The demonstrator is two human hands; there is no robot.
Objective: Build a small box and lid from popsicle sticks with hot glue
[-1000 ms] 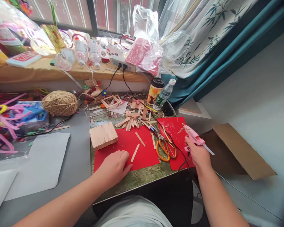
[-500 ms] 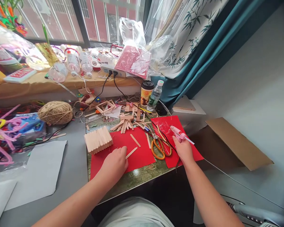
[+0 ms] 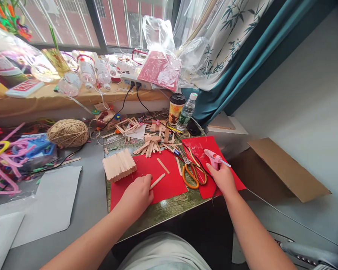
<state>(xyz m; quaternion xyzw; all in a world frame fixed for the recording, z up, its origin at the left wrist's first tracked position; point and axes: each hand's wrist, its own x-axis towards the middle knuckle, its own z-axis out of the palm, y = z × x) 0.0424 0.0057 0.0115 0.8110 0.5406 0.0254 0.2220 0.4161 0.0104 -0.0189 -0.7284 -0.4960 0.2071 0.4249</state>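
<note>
My left hand (image 3: 137, 195) is closed low over a red sheet (image 3: 173, 187), with a wooden craft stick (image 3: 158, 180) jutting from between its thumb and curled fingers. The stick's inner end is hidden by the fingers. Another loose stick (image 3: 163, 165) lies just beyond on the same sheet. Left of these stands a small block-like piece with a ribbed craft-stick top (image 3: 119, 165). In my right hand (image 3: 224, 178) is a pink hot glue gun (image 3: 213, 157), its nozzle pointing up and left over a second red sheet (image 3: 233, 182). A white glue stick pokes from its rear.
Orange-handled scissors (image 3: 190, 176) lie between the sheets. Behind are piled craft sticks (image 3: 149, 146), a lidded paper cup (image 3: 175, 110) and a water bottle (image 3: 186, 114). A twine ball (image 3: 68, 133) sits left. Black cords (image 3: 142, 101) cross the table; cardboard (image 3: 290, 168) stands right.
The view has shifted slightly, moving the scene a little to the right. Both hands keep nearly the same places, with the stick and glue gun still in them.
</note>
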